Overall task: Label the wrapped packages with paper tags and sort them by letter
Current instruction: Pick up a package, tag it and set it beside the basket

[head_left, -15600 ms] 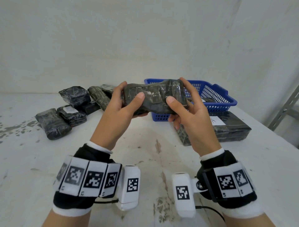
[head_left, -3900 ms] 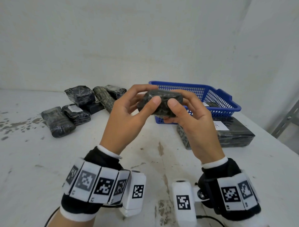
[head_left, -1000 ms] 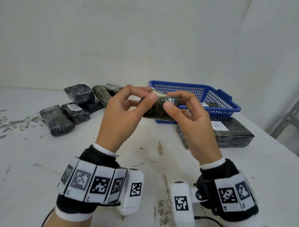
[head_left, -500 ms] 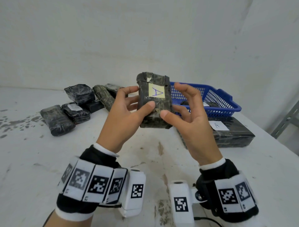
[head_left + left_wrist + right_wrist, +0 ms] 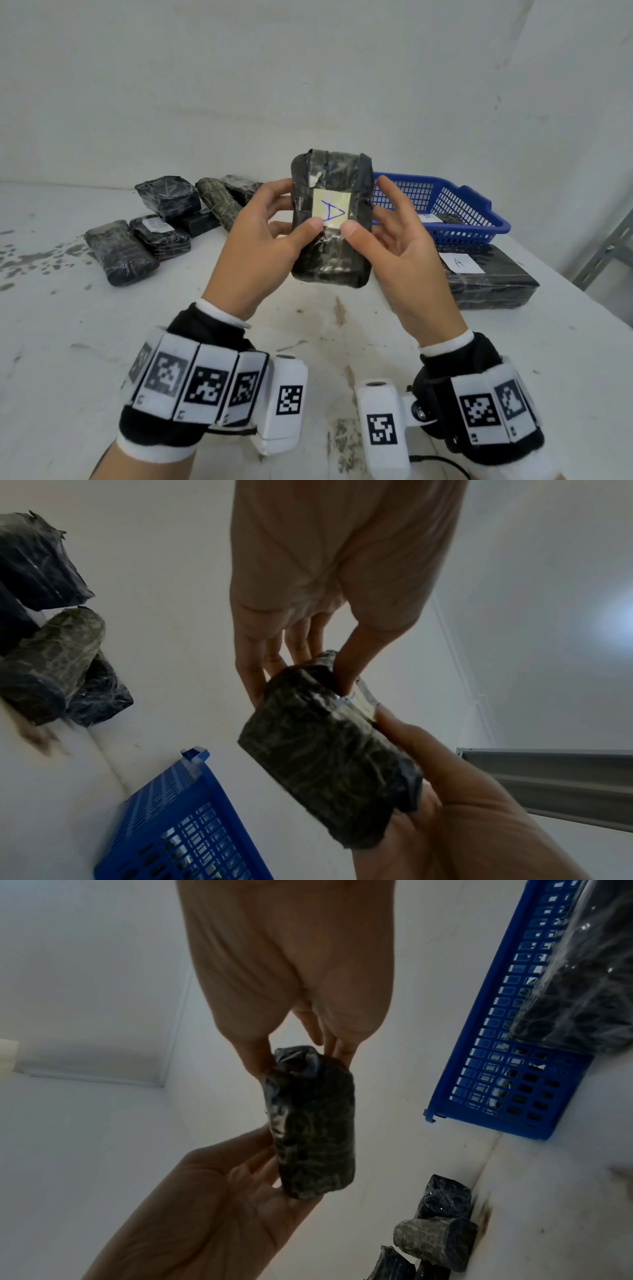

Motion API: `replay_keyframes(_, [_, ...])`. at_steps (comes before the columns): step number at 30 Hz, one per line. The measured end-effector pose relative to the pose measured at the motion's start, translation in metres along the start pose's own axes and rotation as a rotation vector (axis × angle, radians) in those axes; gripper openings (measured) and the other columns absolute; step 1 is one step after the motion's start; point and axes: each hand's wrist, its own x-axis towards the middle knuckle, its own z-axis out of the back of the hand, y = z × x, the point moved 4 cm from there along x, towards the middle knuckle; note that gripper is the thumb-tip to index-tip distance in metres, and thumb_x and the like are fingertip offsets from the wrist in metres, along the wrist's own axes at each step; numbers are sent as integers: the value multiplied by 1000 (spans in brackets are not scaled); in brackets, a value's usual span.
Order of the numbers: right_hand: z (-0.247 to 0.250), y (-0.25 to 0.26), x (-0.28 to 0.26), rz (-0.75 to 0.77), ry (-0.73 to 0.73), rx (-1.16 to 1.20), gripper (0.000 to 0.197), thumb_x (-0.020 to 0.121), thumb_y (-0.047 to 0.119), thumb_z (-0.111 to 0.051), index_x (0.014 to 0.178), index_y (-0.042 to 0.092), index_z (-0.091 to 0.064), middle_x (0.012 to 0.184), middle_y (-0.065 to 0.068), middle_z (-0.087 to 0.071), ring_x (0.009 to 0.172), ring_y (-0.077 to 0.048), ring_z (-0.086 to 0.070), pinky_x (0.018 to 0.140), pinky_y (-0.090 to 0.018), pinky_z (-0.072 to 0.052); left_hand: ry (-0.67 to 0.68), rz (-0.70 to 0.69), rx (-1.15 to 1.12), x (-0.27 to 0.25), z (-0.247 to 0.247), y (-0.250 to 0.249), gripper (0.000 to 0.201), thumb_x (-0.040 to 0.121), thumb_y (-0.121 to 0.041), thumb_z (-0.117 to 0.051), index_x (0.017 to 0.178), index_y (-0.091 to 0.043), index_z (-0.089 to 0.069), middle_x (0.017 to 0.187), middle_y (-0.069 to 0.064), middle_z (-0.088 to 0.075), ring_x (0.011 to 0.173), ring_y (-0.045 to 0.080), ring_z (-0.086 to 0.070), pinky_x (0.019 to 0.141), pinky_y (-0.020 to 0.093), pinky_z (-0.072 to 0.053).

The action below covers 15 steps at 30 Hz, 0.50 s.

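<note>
Pressing of a paper tag [image 5: 331, 209] onto a wrapped package [image 5: 330, 222], shown from the head view. The package is held upright in the air above the middle of the table [image 5: 68, 342], clear of its surface, with the tag, marked in blue with what reads as a sideways "A", on the face turned toward the wearer. The left hand [image 5: 260, 236] is curled round the package's left side, its thumb laid at the tag's lower left corner; the right hand [image 5: 400, 240] supports the right side with its thumb at the lower right corner, the forefinger raised clear. For a sound bond, both thumbs are best drawn outward along the tag's edges while the fingers behind give counter-pressure, since the crinkled film is judged likely to let a corner lift. Near the table's far right edge a blue basket [image 5: 479, 219] is seen, with a flat package bearing a white "A" label [image 5: 493, 277] just before it; further wrapped packages [image 5: 137, 246] lie toward the far left corner.
</note>
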Motion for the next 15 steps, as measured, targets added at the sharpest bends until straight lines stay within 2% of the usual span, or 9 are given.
replay_keyframes(2, [-1,1,0,15,3,8,66,92,4,-66,150,17,-37,126,-3,-69,112,-12,-68,96,-28,-54,17,-18,1,0,-1,-1,45,85,-16,-73,126,-24,-56,110,-6,-68,88,13,-68,74,20,-54])
replay_keyframes(4, [-2,2,1,23,3,18,64,89,10,-68,148,18,-41,121,-2,-72,112,-13,-68,94,-27,-54,24,-39,14,-1,-1,-3,43,84,-24,-73,124,-24,-59,112,-4,-68,87,14,-69,75,24,-55])
replay_keyframes(6, [-3,3,0,24,4,37,67,86,18,-68,147,17,-43,120,-1,-72,112,-14,-69,93,-27,-54,16,-59,30,-1,0,-4,35,88,-18,-70,121,-23,-61,110,-2,-69,84,13,-68,76,26,-55])
replay_keyframes(9, [-3,3,0,30,13,50,63,91,8,-65,149,15,-40,121,0,-72,110,-13,-69,89,-25,-54,4,-54,25,-1,-1,-4,28,89,-20,-67,116,-24,-62,104,-4,-69,85,14,-68,76,29,-58])
replay_keyframes(12, [-1,1,0,32,12,62,60,92,9,-64,148,15,-43,120,0,-73,107,-15,-70,87,-26,-56,-10,-74,33,-1,0,-4,21,89,-21,-68,109,-26,-62,98,-3,-69,82,16,-68,76,35,-59])
replay_keyframes(15, [1,0,1,18,-2,35,51,94,9,-64,142,19,-49,120,-3,-73,107,-17,-71,85,-26,-56,-11,-90,33,-1,-1,-5,25,85,-30,-72,108,-26,-63,93,-4,-68,82,19,-68,76,34,-58])
